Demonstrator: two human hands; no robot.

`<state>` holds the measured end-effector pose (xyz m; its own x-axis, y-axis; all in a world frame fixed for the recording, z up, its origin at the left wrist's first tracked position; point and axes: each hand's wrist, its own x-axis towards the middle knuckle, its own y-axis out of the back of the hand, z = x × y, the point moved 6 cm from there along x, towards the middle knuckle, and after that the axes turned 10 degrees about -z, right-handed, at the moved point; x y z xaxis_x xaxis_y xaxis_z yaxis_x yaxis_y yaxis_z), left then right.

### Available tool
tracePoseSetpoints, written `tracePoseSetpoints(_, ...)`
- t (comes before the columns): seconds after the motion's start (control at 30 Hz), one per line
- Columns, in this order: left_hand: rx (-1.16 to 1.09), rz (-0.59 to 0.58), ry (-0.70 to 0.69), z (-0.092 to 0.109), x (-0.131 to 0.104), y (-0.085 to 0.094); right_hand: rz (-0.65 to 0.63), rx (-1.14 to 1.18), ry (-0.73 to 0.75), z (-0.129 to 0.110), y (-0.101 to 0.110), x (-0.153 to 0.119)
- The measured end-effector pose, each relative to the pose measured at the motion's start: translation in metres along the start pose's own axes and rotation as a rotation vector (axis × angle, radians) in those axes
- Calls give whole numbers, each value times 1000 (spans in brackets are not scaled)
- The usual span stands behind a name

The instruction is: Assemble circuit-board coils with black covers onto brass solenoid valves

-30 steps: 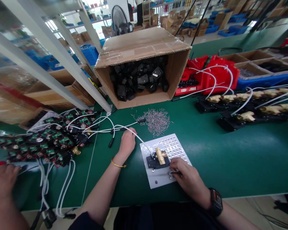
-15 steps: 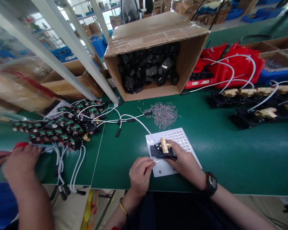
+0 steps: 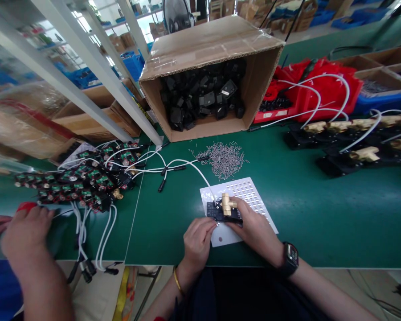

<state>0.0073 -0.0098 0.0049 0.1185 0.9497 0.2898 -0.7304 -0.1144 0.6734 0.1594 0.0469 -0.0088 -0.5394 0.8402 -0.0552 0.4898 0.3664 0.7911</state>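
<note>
My right hand is closed around the right end of a black plastic housing with a brass tee fitting on top. A white cable runs from the housing up and to the left. My left hand is pinched shut by the housing's near left edge. Something small and shiny shows at its fingertips, too small to name. Beneath the housing lies a white sheet with rows of shiny round dots at its far right side and one dark spot near its front edge.
A pile of small screws lies behind the sheet, before a cardboard box of black housings. At left are circuit-board assemblies with cables and a co-worker's hands. Finished-looking brass-fitted units stand at right, near a red bin.
My left hand has moved up and slightly right, so its fingertips are closer to the housing's near edge. My right hand still holds the housing. The whole view has shifted slightly.
</note>
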Motion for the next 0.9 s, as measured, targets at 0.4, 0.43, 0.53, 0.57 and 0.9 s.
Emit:
tracePoseSetpoints(0.4,-103,50,259,-14,11,-6,-13,-15,-13,0,0,-1)
tracePoseSetpoints(0.43,-98,36,294,-18,10,-8,-16,-15,-19,1,0,-1)
tracePoseSetpoints(0.53,-63,0,401,-30,7,-7,-40,-15,-28,4,-2,0)
tracePoseSetpoints(0.57,-65,6,416,-33,7,-4,-52,-14,-27,4,-3,1)
tracePoseSetpoints(0.9,-1366,64,786,-44,83,25,-152,24,-76,-9,15,3)
